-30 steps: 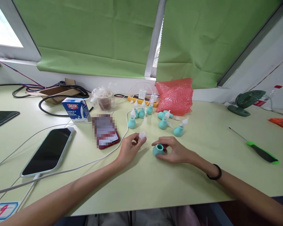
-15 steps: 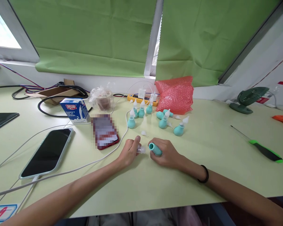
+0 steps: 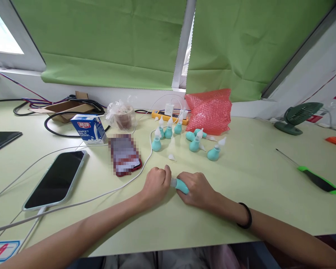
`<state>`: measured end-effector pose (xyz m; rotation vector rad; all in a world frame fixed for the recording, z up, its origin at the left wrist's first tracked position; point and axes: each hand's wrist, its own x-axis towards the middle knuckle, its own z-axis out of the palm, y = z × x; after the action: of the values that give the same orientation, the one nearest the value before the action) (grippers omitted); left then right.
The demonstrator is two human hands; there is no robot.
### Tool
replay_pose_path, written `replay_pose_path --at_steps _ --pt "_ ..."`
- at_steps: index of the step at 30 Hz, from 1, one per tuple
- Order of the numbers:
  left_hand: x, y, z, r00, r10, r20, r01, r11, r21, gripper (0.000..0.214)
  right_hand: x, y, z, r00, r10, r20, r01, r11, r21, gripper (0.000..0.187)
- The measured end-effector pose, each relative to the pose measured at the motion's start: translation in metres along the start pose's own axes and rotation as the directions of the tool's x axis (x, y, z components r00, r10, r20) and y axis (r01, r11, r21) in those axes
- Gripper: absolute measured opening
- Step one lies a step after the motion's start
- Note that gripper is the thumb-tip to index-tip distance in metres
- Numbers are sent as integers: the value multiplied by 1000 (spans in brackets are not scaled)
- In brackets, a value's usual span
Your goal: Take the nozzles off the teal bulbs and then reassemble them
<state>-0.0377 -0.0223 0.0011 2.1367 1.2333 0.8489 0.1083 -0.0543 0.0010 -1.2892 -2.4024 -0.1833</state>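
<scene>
My right hand (image 3: 197, 189) is closed around a turquoise rubber bulb (image 3: 182, 186), whose neck points left. A clear plastic nozzle (image 3: 173, 182) meets the bulb's mouth, and my left hand (image 3: 157, 185) grips its other end, mostly hidden by the fingers. Beyond the hands stand several turquoise bulbs with clear tips, among them one bulb syringe (image 3: 156, 144) on the left and a tilted one (image 3: 213, 153) on the right. A loose clear tip (image 3: 171, 157) lies on the table just past my hands.
A pixelated red-edged phone (image 3: 126, 155), a larger phone (image 3: 56, 181) with a white cable and a milk carton (image 3: 89, 129) are on the left. At the back lies a pink bubble-wrap bag (image 3: 208, 112). A screwdriver (image 3: 316, 179) and a green fan (image 3: 296, 117) are on the right.
My hands have come together: the clear nozzle, which was apart from the bulb, now meets its mouth. The bulb has tipped so its opening faces left.
</scene>
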Motion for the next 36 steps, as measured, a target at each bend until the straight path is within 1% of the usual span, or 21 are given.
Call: replay_pose_path --at_steps 2,5,7,10,12,14,16,17,18,19,22,23,24,25,26,28,30,32,34,35,36 --pt "-1 0 1 999 47 10 -48 998 47 42 0 -1 -1 999 16 39 -19 998 62 4" --pt "-4 0 1 988 137 66 -143 986 89 40 2 -1 -6 989 34 142 -70 963 259 8" --pt "-5 -1 1 976 201 88 -209 973 100 41 3 -2 -10 973 35 226 -128 902 412 9" --pt "-6 -2 0 944 319 89 -329 933 148 43 4 -4 -14 937 23 348 -242 761 602 7" --pt "-6 -2 1 909 408 87 -418 887 196 44 5 -4 -16 913 6 407 -306 670 676 7" --pt "-6 -3 1 872 483 74 -486 843 229 43 5 -4 -17 890 -16 455 -355 603 715 5" --pt "-6 -4 1 846 530 61 -528 817 232 43 6 -4 -17 877 -41 479 -371 575 729 4" --pt "-6 -4 1 840 539 54 -537 815 216 44 6 -3 -18 878 -45 477 -365 581 727 4" --pt "-6 -4 0 843 537 42 -535 825 185 44 7 -3 -18 883 -39 468 -355 596 720 4" --pt "-5 -3 -1 854 520 20 -517 845 138 45 7 -2 -19 890 -25 454 -344 619 707 4" --pt "3 -4 -7 916 392 -83 -394 919 -10 44 7 2 -21 911 32 411 -317 692 649 14" --pt "7 -5 -9 929 354 -108 -358 934 -13 41 7 3 -22 917 33 398 -302 709 637 20" --pt "11 -6 -10 933 342 -112 -342 940 24 35 7 5 -22 924 22 383 -279 723 632 25" --pt "15 -8 -10 929 357 -96 -348 932 100 30 7 7 -23 929 1 371 -254 731 633 28" --pt "19 -10 -10 919 391 -53 -374 906 197 30 6 8 -23 932 -20 361 -231 734 638 30" --pt "27 -14 -7 897 438 60 -426 820 383 41 6 11 -23 937 -47 346 -202 736 646 30" --pt "33 -16 -3 889 428 165 -449 741 499 44 5 13 -21 949 -31 315 -190 740 645 27" --pt "39 -15 0 888 384 254 -459 703 542 37 4 15 -19 964 17 266 -192 738 647 26" --pt "44 -12 -1 893 330 307 -448 723 526 30 4 16 -15 971 76 227 -211 720 662 27" --pt "47 -10 -3 904 303 301 -419 766 488 28 3 17 -12 970 109 216 -228 703 673 28" --pt "49 -8 -6 923 271 274 -368 833 414 27 3 17 -10 967 146 210 -252 685 683 29"
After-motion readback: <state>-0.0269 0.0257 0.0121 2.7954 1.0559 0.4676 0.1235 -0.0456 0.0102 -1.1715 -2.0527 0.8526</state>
